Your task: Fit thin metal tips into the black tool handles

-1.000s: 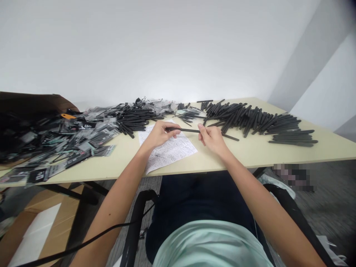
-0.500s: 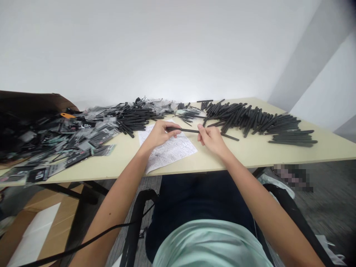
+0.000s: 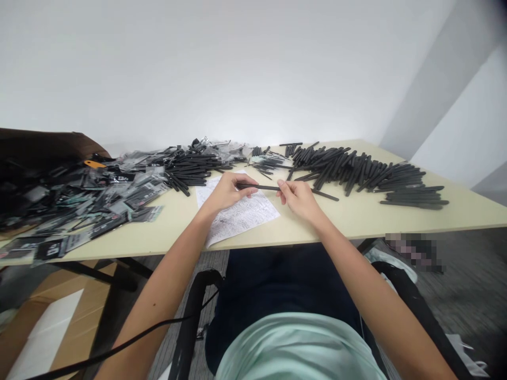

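Note:
A thin black stick (image 3: 266, 187) is held level between both hands, over a sheet of printed paper (image 3: 245, 217). My left hand (image 3: 231, 191) grips its left end, thumb below and fingers above. At its right end my right hand (image 3: 296, 196) pinches it between thumb and fingers. A separate black stick (image 3: 325, 195) lies on the table just behind my right hand. Beyond it spreads a large pile of black sticks (image 3: 336, 163). Left of the paper is another pile of black sticks (image 3: 192, 170).
Plastic packets (image 3: 138, 195) are heaped on the left of the pale yellow table (image 3: 471, 214), with an orange piece (image 3: 94, 164) among them. Smaller thin pieces (image 3: 269, 161) lie at the back centre. Below the table stands a cardboard box (image 3: 85, 322); a black cable (image 3: 138, 335) crosses my left arm.
My right hand has moved slightly left along the stick, closer to my left hand. My left hand has stayed nearly still. The whole view has shifted a little.

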The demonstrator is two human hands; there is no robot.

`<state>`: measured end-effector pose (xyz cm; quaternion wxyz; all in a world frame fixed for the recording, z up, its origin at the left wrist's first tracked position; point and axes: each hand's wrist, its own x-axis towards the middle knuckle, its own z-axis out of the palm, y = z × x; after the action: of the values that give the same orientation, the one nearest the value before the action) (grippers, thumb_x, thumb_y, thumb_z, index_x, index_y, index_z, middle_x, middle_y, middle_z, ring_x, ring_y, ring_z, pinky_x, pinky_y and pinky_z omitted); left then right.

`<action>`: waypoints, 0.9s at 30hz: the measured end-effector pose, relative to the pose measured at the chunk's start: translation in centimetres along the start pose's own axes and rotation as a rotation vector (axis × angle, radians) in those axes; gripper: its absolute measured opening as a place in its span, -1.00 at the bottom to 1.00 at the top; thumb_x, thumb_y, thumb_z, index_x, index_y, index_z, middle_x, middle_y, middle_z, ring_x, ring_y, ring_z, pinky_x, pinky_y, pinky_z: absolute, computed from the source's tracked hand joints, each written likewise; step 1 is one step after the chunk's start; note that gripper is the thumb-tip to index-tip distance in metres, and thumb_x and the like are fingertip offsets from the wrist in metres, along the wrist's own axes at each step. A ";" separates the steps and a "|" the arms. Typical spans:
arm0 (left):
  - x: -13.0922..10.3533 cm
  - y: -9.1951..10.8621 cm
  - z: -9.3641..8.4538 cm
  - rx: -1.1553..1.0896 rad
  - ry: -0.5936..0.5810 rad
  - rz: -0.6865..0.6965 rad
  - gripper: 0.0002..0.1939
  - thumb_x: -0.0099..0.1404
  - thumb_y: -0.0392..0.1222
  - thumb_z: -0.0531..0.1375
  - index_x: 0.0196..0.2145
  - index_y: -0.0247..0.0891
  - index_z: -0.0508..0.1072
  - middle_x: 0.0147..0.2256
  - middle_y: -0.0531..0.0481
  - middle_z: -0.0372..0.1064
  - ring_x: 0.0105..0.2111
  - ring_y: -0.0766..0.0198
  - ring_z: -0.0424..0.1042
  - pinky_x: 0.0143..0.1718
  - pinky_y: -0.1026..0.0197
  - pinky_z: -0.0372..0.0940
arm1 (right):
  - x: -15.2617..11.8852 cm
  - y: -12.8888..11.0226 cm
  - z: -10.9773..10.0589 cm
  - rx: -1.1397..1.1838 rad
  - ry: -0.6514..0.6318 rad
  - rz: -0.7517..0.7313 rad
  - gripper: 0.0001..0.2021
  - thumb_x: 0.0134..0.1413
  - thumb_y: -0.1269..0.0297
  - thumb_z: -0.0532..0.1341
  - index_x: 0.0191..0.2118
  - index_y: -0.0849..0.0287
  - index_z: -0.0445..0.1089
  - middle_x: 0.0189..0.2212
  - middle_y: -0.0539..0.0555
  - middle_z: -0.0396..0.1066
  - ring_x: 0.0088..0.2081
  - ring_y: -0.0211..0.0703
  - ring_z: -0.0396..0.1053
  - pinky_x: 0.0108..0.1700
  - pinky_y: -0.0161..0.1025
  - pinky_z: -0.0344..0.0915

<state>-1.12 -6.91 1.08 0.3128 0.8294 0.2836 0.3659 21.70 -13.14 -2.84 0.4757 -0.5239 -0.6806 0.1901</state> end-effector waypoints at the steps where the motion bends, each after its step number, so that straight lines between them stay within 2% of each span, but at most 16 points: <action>1: 0.0 0.0 0.0 -0.002 0.005 -0.011 -0.75 0.18 -0.12 0.39 -0.27 -0.39 0.61 -0.39 -0.11 0.56 -0.50 0.31 0.49 -0.45 0.29 0.39 | 0.1 0.1 0.1 0.028 0.036 0.000 -0.55 0.30 -0.10 0.10 -0.38 0.18 0.47 -0.55 0.02 0.43 -0.55 -0.25 0.29 -0.39 -0.27 0.21; 3: 0.1 0.0 0.1 0.004 0.017 -0.027 -0.75 0.20 -0.12 0.37 -0.27 -0.40 0.59 -0.41 -0.10 0.54 -0.51 0.32 0.49 -0.44 0.29 0.39 | 0.2 0.3 0.2 0.092 0.081 -0.002 -0.66 0.20 -0.05 0.22 -0.21 0.17 0.46 -0.40 0.03 0.48 -0.55 -0.27 0.27 -0.46 -0.28 0.19; 5: 0.1 0.0 0.1 0.013 0.033 -0.034 -0.74 0.23 -0.10 0.35 -0.27 -0.40 0.58 -0.43 -0.08 0.52 -0.51 0.33 0.48 -0.45 0.30 0.39 | 0.2 0.4 0.3 0.142 0.061 -0.013 -0.68 0.17 0.01 0.25 -0.14 0.16 0.44 -0.31 0.05 0.48 -0.57 -0.31 0.22 -0.51 -0.28 0.16; 7: 0.0 0.1 0.2 0.020 0.049 -0.032 -0.74 0.24 -0.10 0.34 -0.26 -0.40 0.56 -0.44 -0.06 0.50 -0.51 0.34 0.47 -0.45 0.31 0.38 | 0.3 0.4 0.4 0.171 0.037 -0.029 -0.72 0.18 0.06 0.23 -0.14 0.16 0.43 -0.31 0.04 0.47 -0.59 -0.33 0.18 -0.53 -0.29 0.16; 11: 0.0 0.1 0.3 0.021 0.065 -0.031 -0.76 0.26 -0.12 0.33 -0.26 -0.39 0.53 -0.45 -0.03 0.46 -0.52 0.36 0.44 -0.46 0.32 0.37 | 0.3 0.6 0.4 0.187 0.071 -0.046 -0.75 0.21 0.08 0.20 -0.15 0.16 0.40 -0.41 0.02 0.43 -0.57 -0.30 0.21 -0.51 -0.29 0.17; 16: 0.0 -0.3 0.3 0.000 0.034 -0.017 -0.76 0.26 -0.09 0.32 -0.28 -0.35 0.50 -0.42 -0.01 0.44 -0.50 0.36 0.45 -0.46 0.33 0.37 | 0.1 0.4 0.1 0.134 0.035 -0.060 -0.68 0.28 -0.02 0.14 -0.29 0.15 0.37 -0.52 -0.01 0.39 -0.57 -0.28 0.23 -0.47 -0.29 0.16; 22: 0.0 -0.5 0.0 -0.041 -0.005 0.007 -0.74 0.24 -0.06 0.35 -0.28 -0.34 0.50 -0.41 -0.02 0.47 -0.49 0.34 0.47 -0.43 0.31 0.38 | -0.2 -0.4 -0.3 0.017 0.007 -0.069 -0.41 0.36 -0.13 0.02 -0.61 0.14 0.25 -0.69 -0.02 0.28 -0.59 -0.29 0.23 -0.38 -0.29 0.17; 27: -0.2 -0.2 -0.2 -0.028 -0.027 -0.005 -0.76 0.20 -0.09 0.39 -0.29 -0.34 0.58 -0.44 -0.06 0.53 -0.46 0.27 0.51 -0.36 0.25 0.40 | -0.4 -0.6 -0.5 -0.016 -0.107 0.052 -0.23 0.37 -0.22 -0.10 -0.76 0.13 0.27 -0.81 0.02 0.20 -0.68 -0.28 0.23 -0.40 -0.29 0.22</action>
<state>-1.48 -6.88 0.92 0.3292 0.8290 0.2765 0.3578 21.79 -13.81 -2.35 0.4293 -0.5343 -0.6926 0.2245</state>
